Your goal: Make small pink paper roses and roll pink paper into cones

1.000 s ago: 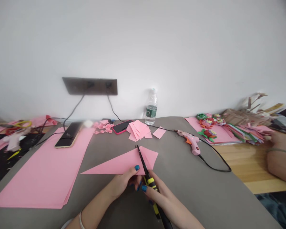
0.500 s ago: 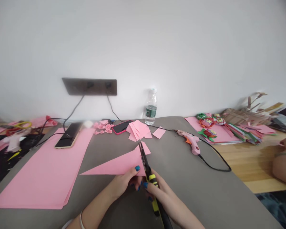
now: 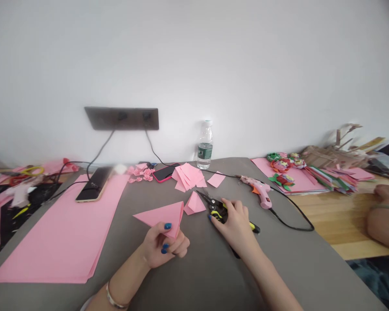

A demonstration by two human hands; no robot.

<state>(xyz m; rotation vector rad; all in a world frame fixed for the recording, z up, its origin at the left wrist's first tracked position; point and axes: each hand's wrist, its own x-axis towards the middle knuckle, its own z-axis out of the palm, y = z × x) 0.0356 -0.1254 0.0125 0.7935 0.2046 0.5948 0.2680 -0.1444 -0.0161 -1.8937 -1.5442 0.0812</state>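
Grey tabletop (image 3: 278,268) spreads under our forearms and runs back to a white wall (image 3: 246,77). Our left hand (image 3: 167,246) pinches a folded pink paper (image 3: 160,216), its point aimed left and its rounded fold at the right. Our right hand (image 3: 236,220) lies over the scissors (image 3: 215,208), whose handles stand apart; we cannot tell whether the fingers grip them. Between our hands, a small folded piece (image 3: 194,204) sits just beside the blades. To our right, grey surface leaves room before the glue gun (image 3: 263,194); to our left, more separates us from the edge of the large pink sheets (image 3: 52,250). Farther back, small pink squares (image 3: 188,176) lie heaped near a water bottle (image 3: 204,151). Off right, the tabletop's edge meets a wooden surface (image 3: 330,220) with a co-worker's arm (image 3: 384,224) at its far side.
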